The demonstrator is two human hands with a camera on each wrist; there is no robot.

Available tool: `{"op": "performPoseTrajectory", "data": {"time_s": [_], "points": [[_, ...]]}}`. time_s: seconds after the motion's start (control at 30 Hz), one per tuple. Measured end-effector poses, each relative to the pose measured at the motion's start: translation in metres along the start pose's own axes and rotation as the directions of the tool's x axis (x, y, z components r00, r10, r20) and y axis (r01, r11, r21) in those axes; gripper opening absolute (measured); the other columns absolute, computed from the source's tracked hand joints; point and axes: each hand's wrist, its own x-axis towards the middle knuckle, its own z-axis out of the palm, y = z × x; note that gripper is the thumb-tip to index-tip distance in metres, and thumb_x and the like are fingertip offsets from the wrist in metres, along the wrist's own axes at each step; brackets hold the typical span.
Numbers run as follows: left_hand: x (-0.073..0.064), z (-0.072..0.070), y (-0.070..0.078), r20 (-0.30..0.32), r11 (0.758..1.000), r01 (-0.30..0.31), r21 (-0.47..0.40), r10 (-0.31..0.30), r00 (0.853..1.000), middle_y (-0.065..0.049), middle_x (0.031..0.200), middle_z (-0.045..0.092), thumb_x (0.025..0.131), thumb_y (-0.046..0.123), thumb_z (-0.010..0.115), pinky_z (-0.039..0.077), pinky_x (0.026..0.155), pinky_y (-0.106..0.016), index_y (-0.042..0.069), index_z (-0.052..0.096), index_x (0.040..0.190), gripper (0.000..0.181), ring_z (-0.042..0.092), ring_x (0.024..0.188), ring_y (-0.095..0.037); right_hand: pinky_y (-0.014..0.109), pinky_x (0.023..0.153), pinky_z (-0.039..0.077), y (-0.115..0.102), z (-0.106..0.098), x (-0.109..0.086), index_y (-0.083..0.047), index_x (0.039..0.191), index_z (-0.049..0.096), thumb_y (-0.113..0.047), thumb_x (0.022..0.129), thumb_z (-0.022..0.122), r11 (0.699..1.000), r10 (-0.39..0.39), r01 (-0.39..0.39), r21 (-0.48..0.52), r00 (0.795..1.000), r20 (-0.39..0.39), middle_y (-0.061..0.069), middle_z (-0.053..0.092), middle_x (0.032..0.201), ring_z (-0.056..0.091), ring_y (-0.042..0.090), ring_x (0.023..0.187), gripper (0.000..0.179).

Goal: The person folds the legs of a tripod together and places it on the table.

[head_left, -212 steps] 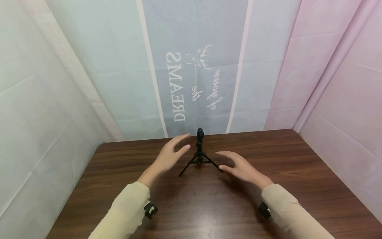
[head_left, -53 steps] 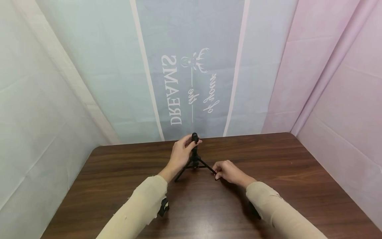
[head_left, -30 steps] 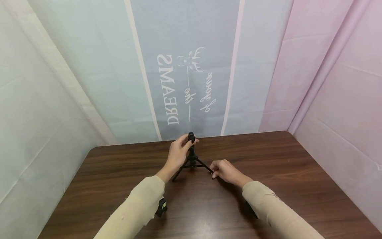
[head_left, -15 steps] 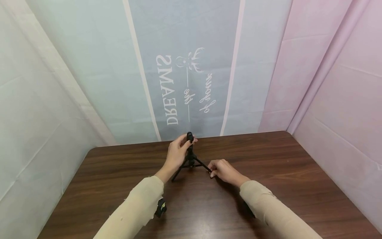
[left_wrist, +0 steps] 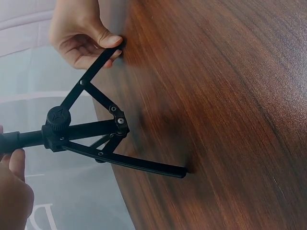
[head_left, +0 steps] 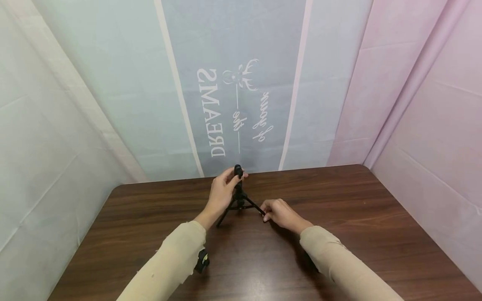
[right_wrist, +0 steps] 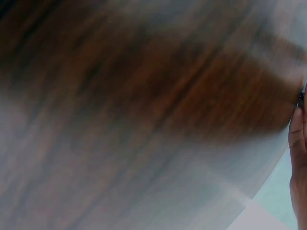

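A small black tripod (head_left: 239, 200) stands upright near the far edge of the table, its legs spread. My left hand (head_left: 221, 191) grips the upper part of it, thumb in front and fingertips showing behind. With thumb and fingers, my right hand (head_left: 279, 212) pinches the end of the right leg. The left wrist view shows the tripod's hinged braces and round knob (left_wrist: 58, 118), with the right hand (left_wrist: 81, 36) at one leg tip. Only the edge of the right hand (right_wrist: 298, 158) appears in the right wrist view, where the tripod is mostly hidden.
The dark wood-grain table (head_left: 263, 267) reaches back to a printed cloth backdrop (head_left: 241, 83) with mirrored lettering. Pale cloth walls (head_left: 49, 146) enclose both sides. A black wrist device (head_left: 202, 261) is worn at the left sleeve.
Earlier both hands were apart from the tripod; then the left took its top and the right a leg. Over the last second, the right hand and its leg have shifted slightly left and up.
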Motion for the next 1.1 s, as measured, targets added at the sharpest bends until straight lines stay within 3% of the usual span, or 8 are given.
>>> {"op": "performPoseTrajectory", "data": {"time_s": [0.53, 0.93, 1.1], "points": [[0.003, -0.007, -0.001, -0.003, 1.000, 0.023, 0.004, -0.023, 1.000, 0.003, 0.111, 0.073, 0.103, 0.022, 0.056, 0.050, 0.095, -0.043, 0.018, 0.067, 0.125, 0.025, 0.065, 0.110, -0.015, 0.026, 0.067, 0.053, -0.006, 0.004, 0.012, -0.006, 0.091, 0.070, -0.001, 0.081, 0.078, 1.000, 0.024, -0.025, -0.013, 0.999, -0.032, -0.005, 0.069, 0.078, 0.064, 0.008, 0.074, 0.014], [0.005, -0.011, -0.003, -0.023, 0.999, 0.044, -0.032, -0.045, 0.999, -0.009, 0.116, 0.071, 0.102, 0.022, 0.058, 0.051, 0.094, -0.047, 0.009, 0.066, 0.127, 0.030, 0.064, 0.113, -0.025, 0.026, 0.068, 0.053, -0.006, 0.013, 0.020, -0.008, 0.089, 0.071, -0.003, 0.080, 0.079, 0.999, 0.038, -0.038, 0.008, 0.997, -0.069, -0.004, 0.070, 0.079, 0.065, 0.008, 0.075, 0.013], [0.006, -0.013, -0.002, -0.033, 0.999, 0.038, -0.013, -0.039, 0.999, -0.005, 0.113, 0.072, 0.100, 0.028, 0.059, 0.052, 0.093, -0.043, 0.012, 0.068, 0.125, 0.030, 0.065, 0.111, -0.021, 0.027, 0.069, 0.054, -0.006, 0.016, 0.023, -0.009, 0.088, 0.071, -0.003, 0.080, 0.079, 0.999, 0.040, -0.040, 0.010, 0.995, -0.090, -0.004, 0.070, 0.079, 0.066, 0.009, 0.076, 0.013]]}}
